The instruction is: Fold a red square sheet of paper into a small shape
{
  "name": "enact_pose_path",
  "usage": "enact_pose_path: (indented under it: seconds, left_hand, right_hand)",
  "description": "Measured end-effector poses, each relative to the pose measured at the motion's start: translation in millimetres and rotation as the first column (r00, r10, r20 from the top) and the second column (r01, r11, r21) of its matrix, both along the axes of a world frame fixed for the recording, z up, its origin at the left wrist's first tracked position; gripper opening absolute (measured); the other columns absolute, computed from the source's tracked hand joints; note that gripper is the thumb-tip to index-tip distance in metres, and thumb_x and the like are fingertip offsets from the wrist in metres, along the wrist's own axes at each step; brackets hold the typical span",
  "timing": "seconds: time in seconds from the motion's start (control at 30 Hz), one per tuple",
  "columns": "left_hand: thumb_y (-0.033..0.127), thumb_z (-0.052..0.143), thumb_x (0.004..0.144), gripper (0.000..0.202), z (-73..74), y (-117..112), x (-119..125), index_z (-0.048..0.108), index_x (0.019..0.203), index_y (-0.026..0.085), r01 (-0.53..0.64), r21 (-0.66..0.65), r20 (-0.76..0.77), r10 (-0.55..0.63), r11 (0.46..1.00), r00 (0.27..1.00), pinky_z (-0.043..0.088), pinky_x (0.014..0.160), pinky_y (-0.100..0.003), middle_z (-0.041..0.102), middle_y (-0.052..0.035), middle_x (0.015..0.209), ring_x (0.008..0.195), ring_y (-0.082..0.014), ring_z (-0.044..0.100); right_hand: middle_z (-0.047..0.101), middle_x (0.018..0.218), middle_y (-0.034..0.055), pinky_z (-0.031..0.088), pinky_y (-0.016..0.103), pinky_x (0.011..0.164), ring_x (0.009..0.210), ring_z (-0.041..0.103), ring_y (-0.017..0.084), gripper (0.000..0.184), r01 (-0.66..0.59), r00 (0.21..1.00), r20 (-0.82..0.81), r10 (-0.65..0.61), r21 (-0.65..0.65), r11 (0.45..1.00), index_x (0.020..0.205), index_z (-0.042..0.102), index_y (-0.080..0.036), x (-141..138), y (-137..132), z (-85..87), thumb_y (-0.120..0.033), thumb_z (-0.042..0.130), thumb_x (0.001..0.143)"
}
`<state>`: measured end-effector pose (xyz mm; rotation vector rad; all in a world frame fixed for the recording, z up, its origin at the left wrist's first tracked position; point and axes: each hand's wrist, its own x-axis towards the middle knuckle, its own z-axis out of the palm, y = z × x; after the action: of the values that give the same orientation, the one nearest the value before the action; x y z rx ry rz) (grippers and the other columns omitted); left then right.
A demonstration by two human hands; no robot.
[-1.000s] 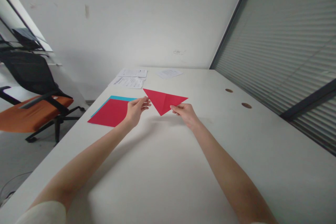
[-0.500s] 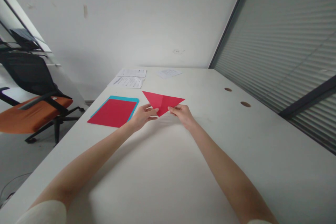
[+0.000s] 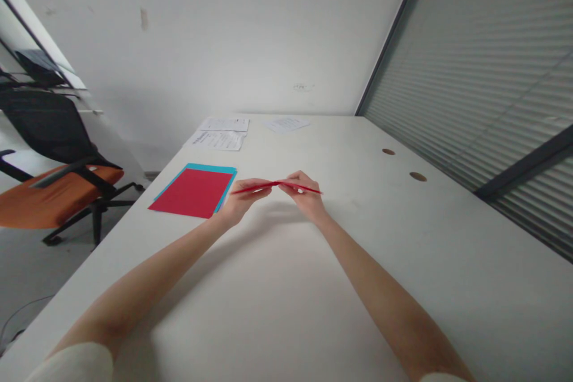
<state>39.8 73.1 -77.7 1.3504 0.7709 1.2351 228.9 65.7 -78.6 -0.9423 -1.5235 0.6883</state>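
Observation:
A folded sheet of red paper (image 3: pixel 276 183) is held up above the table, seen almost edge-on as a thin bent strip. My left hand (image 3: pixel 244 198) is closed on its left half, with fingers behind and thumb in front. On the right half, my right hand (image 3: pixel 305 196) grips the paper in the same way. Most of the paper's faces are hidden at this angle. To the left of my left hand, a red sheet (image 3: pixel 192 192) lies on top of blue paper (image 3: pixel 210 167) on the table.
The white table (image 3: pixel 286 286) runs back to a wall. Printed papers (image 3: pixel 219 140) lie at its far left, and another sheet (image 3: pixel 286 125) lies by the wall. Two round holes (image 3: pixel 418 176) sit near the right edge. An orange-seated chair (image 3: pixel 62 191) stands left of the table.
The folded red paper has tipped from showing a broad triangle to nearly edge-on. Both hands have turned with it, and my left fingers have closed on its left side.

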Motion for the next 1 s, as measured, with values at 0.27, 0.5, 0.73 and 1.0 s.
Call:
enact_pose_path:
  seconds: [0.27, 0.5, 0.73, 1.0]
  left_hand:
    - [0.042, 0.086, 0.061, 0.030, 3.3, 0, -1, 0.078, 0.076, 0.017, -0.029, 0.022, 0.005, 0.028, 0.999, 1.000, 0.053, 0.078, -0.033, 0.073, -0.0075, 0.080, 0.079, -0.0199, 0.066]
    - [0.044, 0.082, 0.068, 0.030, 4.2, 0, 3, 0.073, 0.069, 0.015, -0.010, -0.084, 0.024, 0.012, 0.996, 1.000, 0.049, 0.065, -0.027, 0.068, -0.0033, 0.066, 0.062, -0.0123, 0.059]
    - [0.041, 0.084, 0.066, 0.031, 0.9, 3, 0, 0.070, 0.068, 0.014, -0.028, -0.122, 0.067, 0.036, 0.992, 0.997, 0.049, 0.064, -0.026, 0.065, -0.0008, 0.063, 0.059, -0.0103, 0.057]
    - [0.044, 0.087, 0.054, 0.041, -13.9, 7, 1, 0.069, 0.071, 0.012, -0.050, -0.225, 0.028, 0.058, 0.973, 0.998, 0.052, 0.064, -0.029, 0.066, -0.0021, 0.065, 0.058, -0.0114, 0.059]
  right_hand:
    - [0.064, 0.079, 0.0045, 0.048, 0.034, 0.071, 0.073, 0.059, 0.018, 0.030, 0.015, 1.000, 0.016, -0.015, 0.017, 1.000, 0.071, 0.076, -0.022, 3, -4, 7.2, -0.052, 0.075, 0.071]
    - [0.065, 0.061, 0.0038, 0.042, 0.031, 0.059, 0.059, 0.054, 0.016, 0.037, 0.025, 0.991, -0.119, -0.061, -0.282, 0.959, 0.056, 0.067, -0.017, 2, -1, 3.8, -0.051, 0.080, 0.060]
    - [0.063, 0.056, 0.0027, 0.040, 0.028, 0.057, 0.054, 0.052, 0.012, 0.044, -0.041, 0.939, -0.331, -0.091, -0.371, 0.928, 0.055, 0.063, -0.017, 6, 8, -3.2, -0.058, 0.079, 0.060]
    - [0.066, 0.059, 0.0016, 0.043, 0.025, 0.054, 0.053, 0.055, 0.009, 0.042, -0.115, 0.872, -0.461, -0.166, -0.521, 0.845, 0.061, 0.066, -0.016, 24, 6, -20.6, -0.047, 0.090, 0.047]
